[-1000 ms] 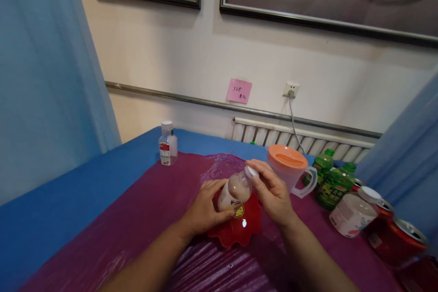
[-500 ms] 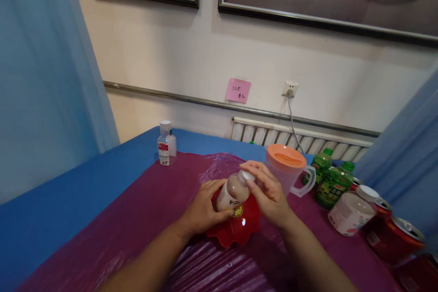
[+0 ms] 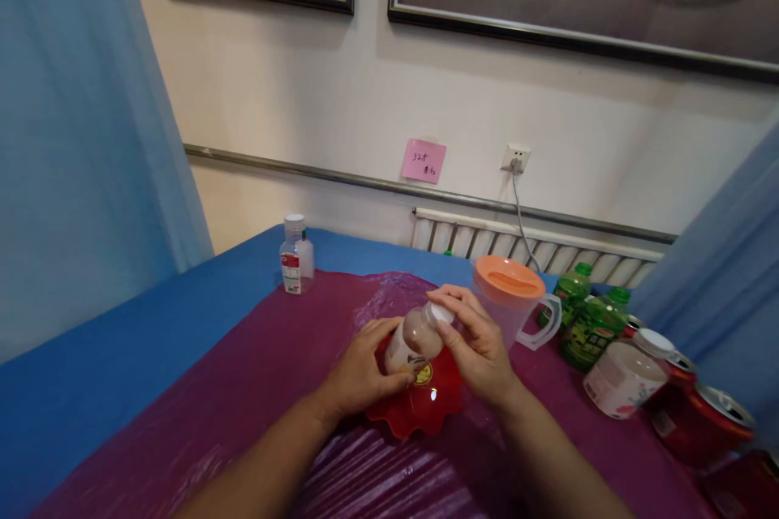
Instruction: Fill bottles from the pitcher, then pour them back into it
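Well, I see the left hand (image 3: 359,373) wrapped around the body of one bottle (image 3: 415,342), while the right hand (image 3: 479,347) holds its white cap (image 3: 439,314) with its fingers. That makes two hands on one bottle. Below is one red dish (image 3: 435,415) with a wavy rim. Going out from the bottle, I count one pitcher (image 3: 510,290) with an orange lid at 2 o'clock, two green bottles (image 3: 596,332) near 3, one jar (image 3: 626,381) just past 3, and at least three red cans (image 3: 699,431) toward 4. At 10 o'clock stands a clear bottle (image 3: 292,269); I cannot tell if another is behind it.

The purple sheet (image 3: 243,389) stops short of the far edge of the blue table (image 3: 122,349). I have most room toward 8 o'clock. It is tight at 2, with the pitcher just beside the right hand.

The bottle is over the dish, its top tipped toward 1 o'clock. It is see-through, with a pale label and dark marks. Its bottom is hidden.
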`<action>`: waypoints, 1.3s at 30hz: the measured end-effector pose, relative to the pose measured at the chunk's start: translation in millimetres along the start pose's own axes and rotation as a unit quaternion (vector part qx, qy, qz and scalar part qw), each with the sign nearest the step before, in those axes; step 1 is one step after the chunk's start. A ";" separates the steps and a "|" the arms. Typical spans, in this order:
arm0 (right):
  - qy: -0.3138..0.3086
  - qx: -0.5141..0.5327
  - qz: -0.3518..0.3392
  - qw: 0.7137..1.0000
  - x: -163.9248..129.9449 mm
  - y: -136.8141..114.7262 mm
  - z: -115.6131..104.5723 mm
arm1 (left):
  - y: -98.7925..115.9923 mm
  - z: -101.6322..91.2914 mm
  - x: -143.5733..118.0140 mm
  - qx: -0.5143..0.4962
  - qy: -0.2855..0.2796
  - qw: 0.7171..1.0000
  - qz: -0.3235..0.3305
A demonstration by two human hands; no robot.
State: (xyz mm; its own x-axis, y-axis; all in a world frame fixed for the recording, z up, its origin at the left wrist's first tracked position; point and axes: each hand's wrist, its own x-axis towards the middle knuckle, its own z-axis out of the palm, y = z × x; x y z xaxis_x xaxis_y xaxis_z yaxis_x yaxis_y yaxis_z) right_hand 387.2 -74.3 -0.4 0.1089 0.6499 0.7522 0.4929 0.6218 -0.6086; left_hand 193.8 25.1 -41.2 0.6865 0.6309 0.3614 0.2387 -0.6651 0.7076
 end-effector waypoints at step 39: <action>-0.024 -0.014 -0.009 1.000 1.1 -4.4 -2.8 | 2.7 1.4 0.2 -0.014 0.001 1.000 0.013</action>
State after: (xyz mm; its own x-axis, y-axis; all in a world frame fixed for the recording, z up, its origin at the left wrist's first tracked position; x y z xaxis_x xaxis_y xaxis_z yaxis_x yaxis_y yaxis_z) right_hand 387.5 -77.5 3.8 0.0585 0.6587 0.7501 0.5178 0.6224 -0.5869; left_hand 195.6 22.8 -40.1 0.6907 0.6141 0.3818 0.2013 -0.6704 0.7142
